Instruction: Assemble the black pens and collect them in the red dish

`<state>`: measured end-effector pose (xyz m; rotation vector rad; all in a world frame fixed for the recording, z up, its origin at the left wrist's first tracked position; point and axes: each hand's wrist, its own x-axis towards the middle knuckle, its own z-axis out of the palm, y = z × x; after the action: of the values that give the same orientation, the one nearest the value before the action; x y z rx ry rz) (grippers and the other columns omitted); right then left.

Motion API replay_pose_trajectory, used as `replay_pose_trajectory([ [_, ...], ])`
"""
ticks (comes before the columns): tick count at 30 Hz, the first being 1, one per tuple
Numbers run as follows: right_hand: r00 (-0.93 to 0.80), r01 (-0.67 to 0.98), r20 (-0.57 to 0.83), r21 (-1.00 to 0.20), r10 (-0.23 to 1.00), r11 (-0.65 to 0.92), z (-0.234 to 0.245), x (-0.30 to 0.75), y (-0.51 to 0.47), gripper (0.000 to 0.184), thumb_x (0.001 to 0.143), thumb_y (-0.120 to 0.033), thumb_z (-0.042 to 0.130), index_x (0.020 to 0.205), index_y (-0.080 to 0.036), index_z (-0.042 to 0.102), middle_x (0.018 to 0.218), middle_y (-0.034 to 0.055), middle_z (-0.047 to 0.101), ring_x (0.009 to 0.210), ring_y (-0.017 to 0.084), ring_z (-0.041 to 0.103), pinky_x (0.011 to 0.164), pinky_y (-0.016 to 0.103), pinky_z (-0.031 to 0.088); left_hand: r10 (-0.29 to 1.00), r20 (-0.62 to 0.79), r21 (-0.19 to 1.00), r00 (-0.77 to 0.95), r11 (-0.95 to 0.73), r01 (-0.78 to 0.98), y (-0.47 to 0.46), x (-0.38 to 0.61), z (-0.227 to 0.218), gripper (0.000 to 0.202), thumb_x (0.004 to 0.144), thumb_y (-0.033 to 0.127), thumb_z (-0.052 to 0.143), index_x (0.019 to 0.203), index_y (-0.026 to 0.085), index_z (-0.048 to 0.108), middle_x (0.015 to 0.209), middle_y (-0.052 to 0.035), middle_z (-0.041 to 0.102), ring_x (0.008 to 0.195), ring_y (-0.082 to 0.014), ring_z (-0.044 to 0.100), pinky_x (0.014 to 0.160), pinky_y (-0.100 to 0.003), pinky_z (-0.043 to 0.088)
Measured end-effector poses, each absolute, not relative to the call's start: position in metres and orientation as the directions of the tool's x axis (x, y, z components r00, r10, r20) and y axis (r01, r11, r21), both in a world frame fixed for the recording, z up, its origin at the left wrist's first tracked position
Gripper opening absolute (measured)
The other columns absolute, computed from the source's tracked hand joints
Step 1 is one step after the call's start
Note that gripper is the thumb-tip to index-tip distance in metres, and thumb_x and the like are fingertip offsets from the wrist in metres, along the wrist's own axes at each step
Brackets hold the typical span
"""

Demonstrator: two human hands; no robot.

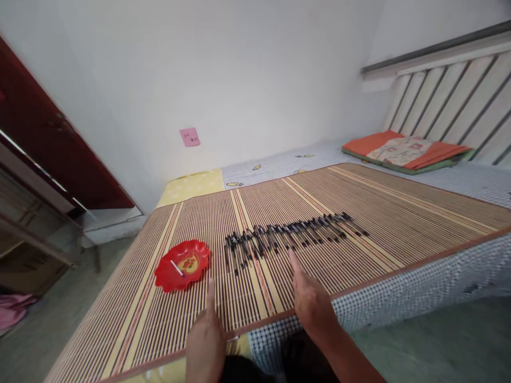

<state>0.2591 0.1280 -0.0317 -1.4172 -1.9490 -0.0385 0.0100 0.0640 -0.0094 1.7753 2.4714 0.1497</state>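
Head view, looking down over a striped mat point(399, 213) spread across a bed point(419, 298). A long row of dark pens point(291, 236) lies on the mat, side by side and touching, running from near the middle up toward the right. Just left of the row's near end sits a red dish point(182, 264) with a single thin white stick point(176, 267) in it (too small to say what it is).

The left hand point(205, 332) rests at the near edge of the mat, fingers straight and together, holding nothing, its tips between the dish and the row's left end. The right hand point(313, 303) is also flat and empty, its fingers pointing at the middle of the row, near it but not touching.

Judging by how things lie, the pens are all set out in one line and none has been lifted. The dish holds no pen, so I would say whatever is to be done with them is at its very start, with the whole row yet to be handled.

Farther off, a folded orange cushion point(403, 151) lies at the head of the bed, and a pink note point(189, 137) is stuck to the white wall point(239, 80).
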Motion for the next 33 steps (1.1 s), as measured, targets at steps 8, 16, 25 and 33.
replay_pose_trajectory([
  [8,-0.185,0.924,0.198,-0.300,0.963,0.239,-0.060,0.251,0.142,0.080,0.084,0.003,0.036,0.159,-0.011,0.014,0.076,0.0067,0.073,0.068,0.020,0.067,0.062,0.028,0.044,0.947,-0.169,0.029,-0.275,0.283,0.959,0.079,0.011,-0.029,0.083,0.089,-0.003,0.029,0.158,0.010,-0.014,0.087,-0.0129,0.075,0.082,-0.0234,0.072,0.071,-0.033,0.042],
  [16,-0.181,0.923,0.186,-0.308,0.966,0.232,-0.067,0.250,0.141,0.081,0.083,0.005,0.033,0.160,-0.014,0.015,0.083,0.0071,0.075,0.072,0.020,0.070,0.067,0.029,0.046,0.945,-0.152,0.028,-0.289,0.297,0.955,0.078,0.009,-0.034,0.081,0.089,-0.003,0.027,0.159,0.009,-0.012,0.086,-0.0119,0.075,0.081,-0.0211,0.071,0.072,-0.031,0.043],
  [25,-0.209,0.928,0.179,-0.273,0.961,0.253,-0.066,0.250,0.141,0.080,0.084,0.005,0.037,0.160,-0.014,0.018,0.092,0.0097,0.076,0.078,0.020,0.071,0.071,0.028,0.048,0.954,-0.131,0.072,-0.268,0.279,0.958,0.076,0.008,-0.037,0.082,0.089,-0.002,0.029,0.159,0.013,-0.011,0.090,-0.0124,0.075,0.086,-0.0229,0.071,0.074,-0.032,0.043],
  [33,-0.192,0.920,0.112,-0.325,0.975,0.218,-0.056,0.249,0.147,0.075,0.085,0.004,0.036,0.158,-0.014,0.027,0.096,0.0124,0.078,0.082,0.021,0.072,0.071,0.027,0.046,0.951,-0.152,0.074,-0.270,0.283,0.956,0.081,0.010,-0.029,0.080,0.088,-0.003,0.030,0.161,0.010,0.000,0.096,-0.0143,0.077,0.091,-0.0226,0.072,0.078,-0.032,0.044],
])
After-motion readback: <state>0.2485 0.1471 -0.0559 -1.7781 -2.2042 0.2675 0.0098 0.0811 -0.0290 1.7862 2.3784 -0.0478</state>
